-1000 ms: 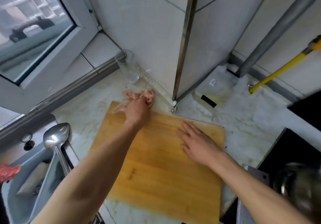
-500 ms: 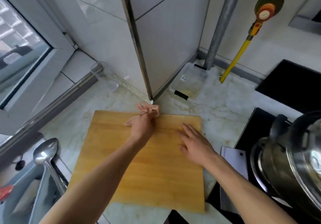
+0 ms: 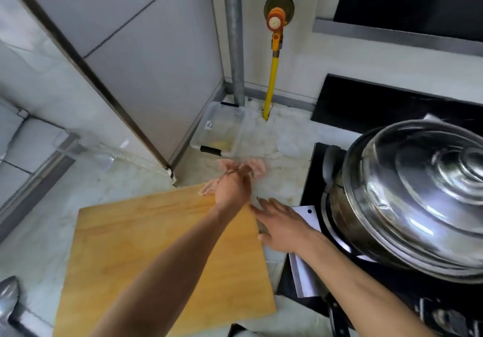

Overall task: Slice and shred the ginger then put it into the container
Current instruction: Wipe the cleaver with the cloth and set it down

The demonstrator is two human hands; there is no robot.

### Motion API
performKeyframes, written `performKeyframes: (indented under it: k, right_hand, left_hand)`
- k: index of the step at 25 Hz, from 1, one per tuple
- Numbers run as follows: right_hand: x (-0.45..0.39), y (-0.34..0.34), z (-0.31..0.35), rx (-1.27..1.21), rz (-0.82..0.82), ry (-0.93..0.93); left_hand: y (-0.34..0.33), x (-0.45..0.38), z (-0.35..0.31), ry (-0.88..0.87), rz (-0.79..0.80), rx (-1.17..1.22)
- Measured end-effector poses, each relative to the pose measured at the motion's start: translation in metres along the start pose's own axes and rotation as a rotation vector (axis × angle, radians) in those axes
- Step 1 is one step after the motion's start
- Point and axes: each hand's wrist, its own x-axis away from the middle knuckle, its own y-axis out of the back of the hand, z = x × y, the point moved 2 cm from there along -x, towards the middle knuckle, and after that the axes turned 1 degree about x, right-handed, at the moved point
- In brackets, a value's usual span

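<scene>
Above one board point(image 3: 146, 245), left hand point(image 3: 231, 187) grips one cloth point(image 3: 245, 168).

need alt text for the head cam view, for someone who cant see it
A person's left hand grips a pink cloth past the far corner of a bare wooden cutting board, while the right hand lies open at its right edge. A clear container sits beyond; a steel pot lid fills the right.

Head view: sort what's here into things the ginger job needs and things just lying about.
Job:
- cutting board
- cleaver beside the board, under the right hand
- clear container by the wall
- pink cloth, in the left hand grip

Lying about:
- steel pot lid
- spoon
- yellow gas pipe

No ginger visible.
</scene>
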Motion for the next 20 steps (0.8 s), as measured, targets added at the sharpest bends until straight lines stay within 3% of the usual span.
performKeyframes:
  k: [3, 7, 10, 13, 14, 17, 20]
  right_hand:
    - [0.005, -0.001, -0.010, -0.020, -0.020, -0.029]
    - [0.023, 0.004, -0.015, -0.107, -0.112, -0.089]
    - [0.051, 0.001, -0.023, -0.207, -0.227, -0.196]
    - [0.079, -0.014, -0.032, -0.200, -0.192, -0.285]
    - [0.088, -0.019, -0.035, -0.184, -0.166, -0.309]
    - [0.109, -0.030, -0.041, -0.176, -0.098, -0.367]
    - [0.116, -0.036, -0.040, -0.155, -0.054, -0.361]
  left_hand:
    - [0.019, -0.004, 0.039, 0.049, 0.015, -0.004]
    - [0.033, 0.014, 0.067, 0.201, -0.092, -0.159]
    - [0.009, 0.011, 0.031, -0.111, -0.029, -0.093]
    - [-0.017, 0.001, -0.003, -0.517, 0.182, -0.165]
    - [-0.022, -0.007, -0.006, -0.515, 0.233, -0.232]
    - [-0.026, -0.029, -0.014, -0.245, 0.276, -0.389]
    - [-0.044, 0.010, -0.040, -0.398, 0.314, -0.539]
